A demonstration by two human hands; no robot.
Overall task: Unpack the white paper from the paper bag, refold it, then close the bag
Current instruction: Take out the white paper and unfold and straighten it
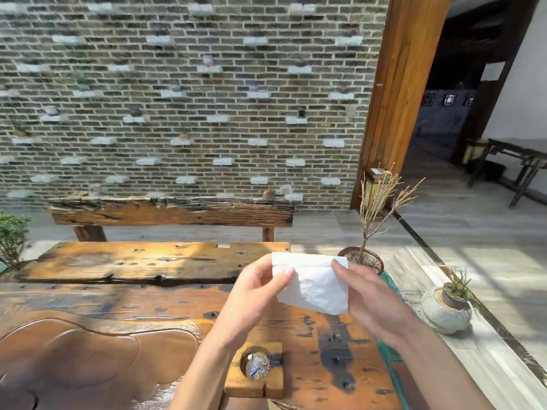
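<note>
A white textured paper (313,284) is held up in the air above the wooden table (118,294), folded over along its top edge. My left hand (257,294) pinches its left side with thumb and fingers. My right hand (370,300) grips its right side, thumb on the front near the top corner. The paper bag is not in view.
A wooden bench (171,211) stands behind the table before a brick wall. A potted bare twig plant (362,257) sits just behind the paper, and a round grey pot (445,310) sits to the right. A round hole with crumpled wrappers (258,365) lies near my left forearm.
</note>
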